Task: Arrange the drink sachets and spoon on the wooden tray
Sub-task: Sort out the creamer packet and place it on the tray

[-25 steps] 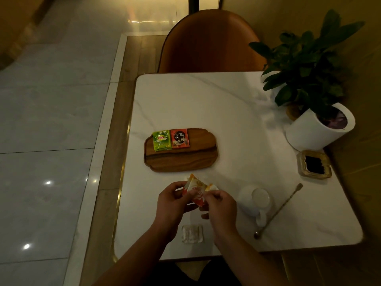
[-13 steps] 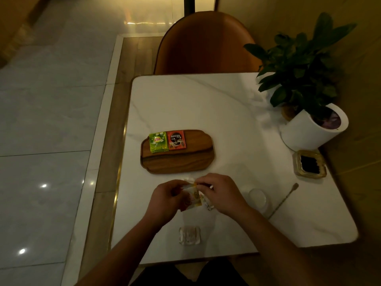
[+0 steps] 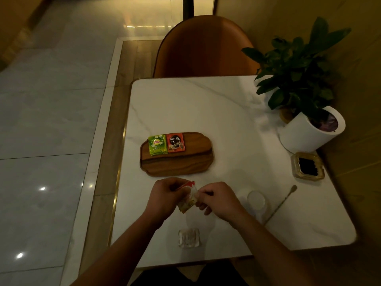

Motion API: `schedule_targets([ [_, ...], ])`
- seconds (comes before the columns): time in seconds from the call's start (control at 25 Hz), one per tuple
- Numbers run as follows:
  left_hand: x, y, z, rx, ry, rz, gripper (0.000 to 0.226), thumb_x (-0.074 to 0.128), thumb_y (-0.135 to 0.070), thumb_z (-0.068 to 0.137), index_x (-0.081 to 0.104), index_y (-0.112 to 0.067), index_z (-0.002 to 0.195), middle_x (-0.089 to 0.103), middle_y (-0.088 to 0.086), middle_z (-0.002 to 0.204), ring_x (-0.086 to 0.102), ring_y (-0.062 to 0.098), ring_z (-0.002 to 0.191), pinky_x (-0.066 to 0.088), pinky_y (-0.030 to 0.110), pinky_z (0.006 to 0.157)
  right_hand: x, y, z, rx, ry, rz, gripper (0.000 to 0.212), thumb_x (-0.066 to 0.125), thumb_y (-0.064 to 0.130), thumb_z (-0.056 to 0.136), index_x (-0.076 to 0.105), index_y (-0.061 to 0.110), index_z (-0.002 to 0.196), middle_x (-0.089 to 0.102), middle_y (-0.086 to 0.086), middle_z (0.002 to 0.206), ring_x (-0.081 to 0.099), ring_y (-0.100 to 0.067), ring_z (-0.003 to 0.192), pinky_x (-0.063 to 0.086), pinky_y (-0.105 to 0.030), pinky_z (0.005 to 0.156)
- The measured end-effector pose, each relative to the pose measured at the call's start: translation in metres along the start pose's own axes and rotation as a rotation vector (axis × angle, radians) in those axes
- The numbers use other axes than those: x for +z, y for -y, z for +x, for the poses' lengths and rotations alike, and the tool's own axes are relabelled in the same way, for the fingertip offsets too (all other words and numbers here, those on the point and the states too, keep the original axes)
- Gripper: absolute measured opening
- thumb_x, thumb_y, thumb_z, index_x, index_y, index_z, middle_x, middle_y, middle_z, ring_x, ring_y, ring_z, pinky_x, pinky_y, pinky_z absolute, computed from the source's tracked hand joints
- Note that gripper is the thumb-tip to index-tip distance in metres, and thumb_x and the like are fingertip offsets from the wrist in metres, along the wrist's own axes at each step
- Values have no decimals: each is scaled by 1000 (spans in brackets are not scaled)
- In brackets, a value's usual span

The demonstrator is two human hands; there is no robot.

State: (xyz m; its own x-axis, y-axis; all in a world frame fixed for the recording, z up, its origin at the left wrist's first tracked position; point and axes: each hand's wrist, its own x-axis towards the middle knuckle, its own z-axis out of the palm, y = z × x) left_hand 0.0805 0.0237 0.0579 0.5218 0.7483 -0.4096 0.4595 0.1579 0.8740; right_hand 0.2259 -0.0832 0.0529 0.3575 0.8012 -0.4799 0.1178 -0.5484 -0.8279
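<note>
- Near the front edge of the bench point(image 3: 206, 104), we see the left hand point(image 3: 162, 198) and the right hand point(image 3: 218, 200) meet over a small bundle of orange-and-white sachets point(image 3: 188, 201). Both hands pinch it with curled fingers, just short of the wooden tray point(image 3: 179, 165).
- At the tray's far left corner a green sachet point(image 3: 157, 144) and a red sachet point(image 3: 175, 142) lie flat, side by side and touching.
- Right of the hands, a white cup point(image 3: 256, 200) stands between them and the long spoon point(image 3: 281, 203), which lies slantwise on the bench, well apart from the tray.
- A clear glass block point(image 3: 189, 237) sits between the forearms.
- Along the right edge we find a square dish point(image 3: 308, 166) with dark contents and a potted plant point(image 3: 309, 133); a brown chair point(image 3: 206, 48) stands beyond the far edge.
- We cannot count the held sachets, because fingers cover most of them and the dim light blurs their print.
</note>
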Motion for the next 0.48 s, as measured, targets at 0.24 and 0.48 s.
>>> schedule_targets([
  [0.24, 7, 4, -12, -149, -46, -384, 16, 66, -21, 95, 75, -15, 106, 79, 7, 94, 76, 25, 86, 61, 31, 70, 22, -6, -5, 94, -238, 368, 18, 60, 11, 95, 75, 9, 87, 74, -9, 69, 69, -19, 60, 56, -26, 52],
  [0.48, 11, 10, -19, -103, -61, -299, 19, 62, -28, 98, 78, -23, 92, 80, 6, 82, 76, 25, 76, 62, 29, 65, 40, -5, -14, 126, -410, 463, 14, 60, 19, 96, 72, 16, 89, 75, -6, 70, 72, -20, 59, 59, -29, 53],
])
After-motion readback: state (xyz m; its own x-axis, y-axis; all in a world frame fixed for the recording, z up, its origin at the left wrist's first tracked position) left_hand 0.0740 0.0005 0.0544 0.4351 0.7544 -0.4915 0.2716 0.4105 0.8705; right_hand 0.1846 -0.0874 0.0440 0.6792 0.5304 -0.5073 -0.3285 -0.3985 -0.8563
